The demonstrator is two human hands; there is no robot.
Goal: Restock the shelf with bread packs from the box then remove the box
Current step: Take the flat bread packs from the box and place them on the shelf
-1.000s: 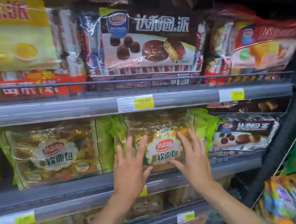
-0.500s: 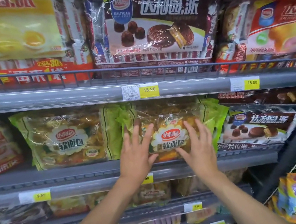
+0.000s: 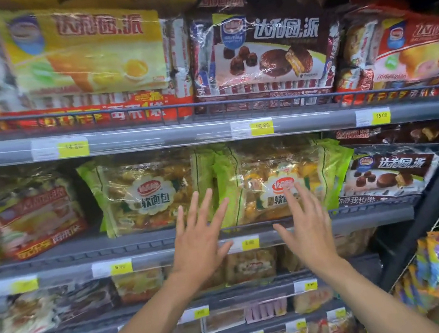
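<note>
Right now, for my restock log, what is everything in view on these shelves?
left bread pack: one, green, middle shelf, centre.
right bread pack: one, green, beside it.
upper chocolate pie pack: one, brown, upper shelf, centre.
lower chocolate pie pack: one, brown, middle shelf, far right.
yellow pie pack: one, yellow, upper shelf, left.
upper red pack: one, red, upper shelf, right.
lower red pack: one, red, middle shelf, left.
price tags: several, yellow, along the grey shelf edges.
left hand: open, fingers spread, before the bread packs.
right hand: open, fingertips over right bread pack's label.
</note>
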